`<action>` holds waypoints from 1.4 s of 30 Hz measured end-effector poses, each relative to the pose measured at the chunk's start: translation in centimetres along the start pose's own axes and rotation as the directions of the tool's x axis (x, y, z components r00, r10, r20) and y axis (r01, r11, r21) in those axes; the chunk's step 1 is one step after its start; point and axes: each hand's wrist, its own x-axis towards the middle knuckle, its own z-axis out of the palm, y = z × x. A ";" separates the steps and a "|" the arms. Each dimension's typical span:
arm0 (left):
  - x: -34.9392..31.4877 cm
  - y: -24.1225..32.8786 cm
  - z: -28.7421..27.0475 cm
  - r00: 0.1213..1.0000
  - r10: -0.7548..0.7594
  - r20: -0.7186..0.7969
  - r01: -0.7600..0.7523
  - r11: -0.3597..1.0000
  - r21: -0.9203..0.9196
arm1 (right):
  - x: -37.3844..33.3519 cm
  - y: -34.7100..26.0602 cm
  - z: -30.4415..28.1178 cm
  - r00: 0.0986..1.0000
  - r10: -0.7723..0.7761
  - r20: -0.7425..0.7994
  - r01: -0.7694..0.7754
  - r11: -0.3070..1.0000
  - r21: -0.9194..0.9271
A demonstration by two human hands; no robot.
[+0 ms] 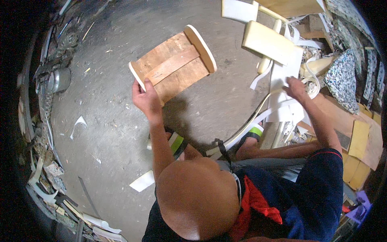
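My left hand (147,101) grips a wooden frame (171,66) by its near-left end, thumb on top. The frame is a curved plywood panel with a slat across its middle and two upright end pieces edged in white. It is held tilted, apart from my right hand. Over on the right, my right hand (296,88) is closed at a long pale strip (262,105) that curves down toward my feet. Its fingertips are partly hidden. White sheet pieces (280,72) lie under and beside that hand, with a cream foam-like block (268,42) just beyond.
Scraps and curled white strips (312,42) pile up at the right, near a speckled foam piece (342,80) and yellow pads (358,139). A metal pot (60,79) stands at the far left. Small offcuts (79,125) are scattered on the grey floor (109,92).
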 end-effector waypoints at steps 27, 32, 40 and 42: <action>0.3 1.0 1.3 0.996 -0.089 0.008 0.089 0.996 -0.021 | 1.0 -16.5 -3.2 0.892 -0.435 0.122 0.388 0.877 0.284; 0.7 0.6 1.3 0.992 -0.125 0.016 0.126 0.991 -0.034 | 1.3 -15.6 -1.4 0.911 -0.408 0.060 0.378 0.885 0.272; 1.5 -0.9 0.6 0.991 -0.133 0.023 0.134 0.991 -0.016 | 3.6 -6.9 1.4 0.984 0.141 0.111 -0.160 0.967 0.197; 1.3 -0.6 0.5 0.994 -0.108 0.032 0.106 0.991 0.079 | 3.1 -3.5 2.0 0.982 0.163 0.092 -0.172 0.980 0.104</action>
